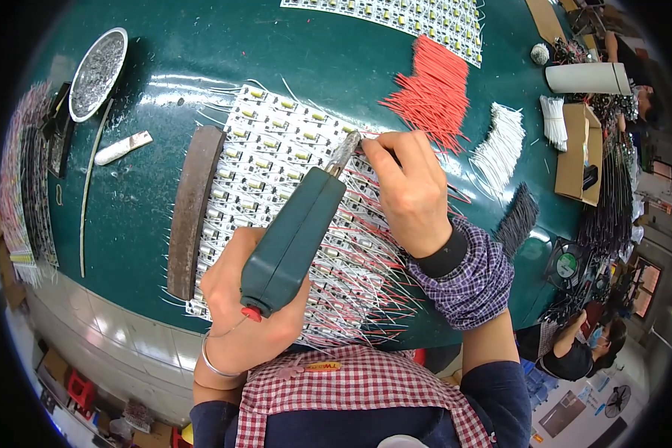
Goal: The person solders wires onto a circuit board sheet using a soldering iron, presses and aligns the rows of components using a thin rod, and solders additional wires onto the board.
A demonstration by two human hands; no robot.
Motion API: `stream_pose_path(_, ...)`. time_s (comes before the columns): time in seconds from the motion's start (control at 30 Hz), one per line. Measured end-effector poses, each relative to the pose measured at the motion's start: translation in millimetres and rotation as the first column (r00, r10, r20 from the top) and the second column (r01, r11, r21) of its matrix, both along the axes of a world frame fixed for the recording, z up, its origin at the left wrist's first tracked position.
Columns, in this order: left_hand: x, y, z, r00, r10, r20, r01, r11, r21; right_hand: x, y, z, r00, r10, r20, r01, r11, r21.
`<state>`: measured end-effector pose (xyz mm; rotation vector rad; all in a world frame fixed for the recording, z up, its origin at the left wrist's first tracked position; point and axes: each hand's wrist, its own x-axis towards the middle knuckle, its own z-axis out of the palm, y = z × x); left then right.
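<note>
My left hand [257, 328] is wrapped round a green soldering gun [295, 235], with a strand of solder running into the red fitting at its back end. The gun's metal tip touches or nearly touches the far right edge of a white circuit board panel [276, 127] crowded with small yellowish components. Right beside that tip, my right hand [414, 187] is pinched on a thin wire, mostly hidden by the fingers; it looks red. White and red wires [366, 276] trail off the panel's near right side. A dark, rusty metal bar [194, 213] lies along the panel's left edge.
Red wires [433, 93], white wires [496, 149] and black wires [519, 213] lie in bundles to the right. A metal bowl [98, 75] and a white stick-like piece [123, 148] are at left. Another panel [418, 19] lies at the back; a cardboard box [579, 153] stands far right.
</note>
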<state>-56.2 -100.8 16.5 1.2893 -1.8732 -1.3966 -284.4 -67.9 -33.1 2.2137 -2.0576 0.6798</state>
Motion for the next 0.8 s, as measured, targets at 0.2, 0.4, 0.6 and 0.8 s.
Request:
stream_pose_path(0.2, -4, -2, 7, 0.994, -0.073, 0.083, 0.082, 0.990, -0.114, 3, -1, 2, 1.000, 0.000, -0.003, 0.000, 1.000, 0.006)
stream_pose_path(0.4, 3, 1, 11, 0.998, -0.040, 0.044, 0.045, 0.993, -0.112, 5, -1, 5, 0.999, -0.033, 0.034, 0.033, 0.999, 0.011)
stream_pose_path(0.6, 2, 1, 9, 1.000, -0.016, 0.000, 0.016, 0.988, -0.155, 4, 0, 4, 0.999, -0.037, 0.028, 0.037, 0.999, 0.022)
stream_pose_path(0.8, 7, 6, 4, 1.000, -0.011, -0.023, 0.007, 0.983, -0.186, 1, -1, 1, 1.000, -0.004, -0.019, 0.003, 1.000, -0.011)
